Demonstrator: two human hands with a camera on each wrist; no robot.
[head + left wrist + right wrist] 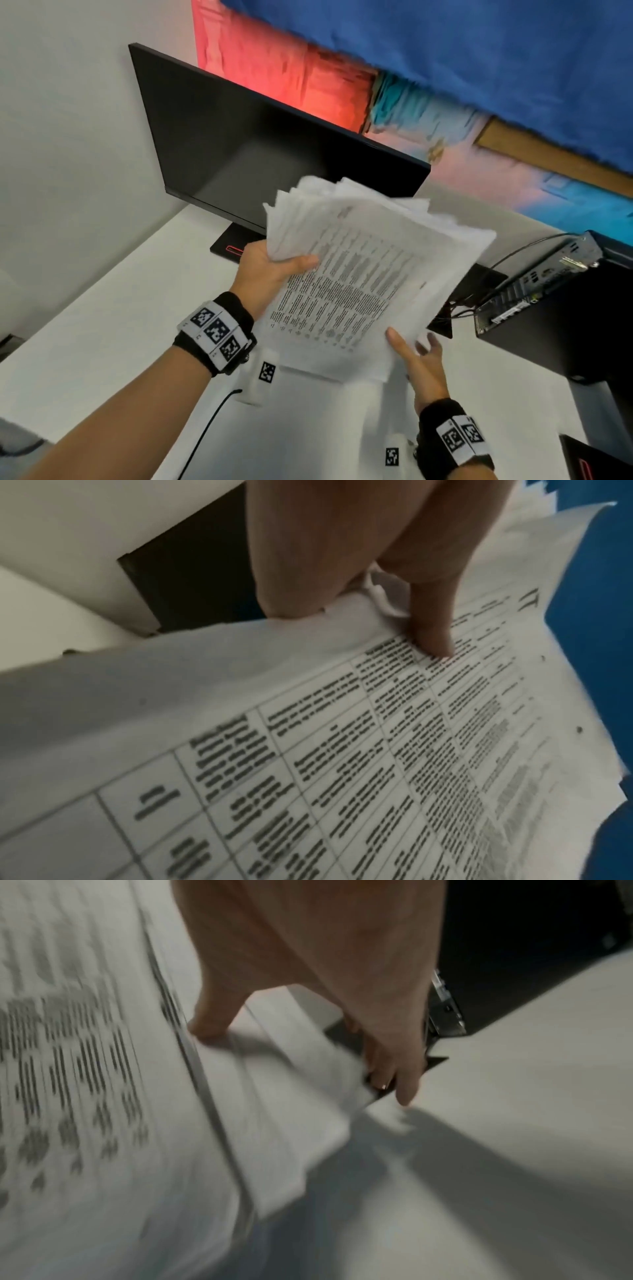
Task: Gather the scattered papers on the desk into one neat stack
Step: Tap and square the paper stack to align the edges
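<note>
A thick, uneven stack of printed papers (359,274) hangs tilted above the white desk (102,342), its sheets fanned out at the far edge. My left hand (274,267) grips the stack's left edge, thumb on the top sheet (342,750) and fingers hidden underneath. The top sheet shows a printed table. My right hand (411,342) is at the stack's near right corner, fingers spread and loose. Its thumb (198,1028) touches the paper edge (85,1069), while the other fingers hang beside the corner, holding nothing.
A dark monitor (257,144) stands behind the papers on a black base (229,246). A small desktop computer (534,284) with cables sits on a black surface at the right. A black cable (205,435) runs across the near desk.
</note>
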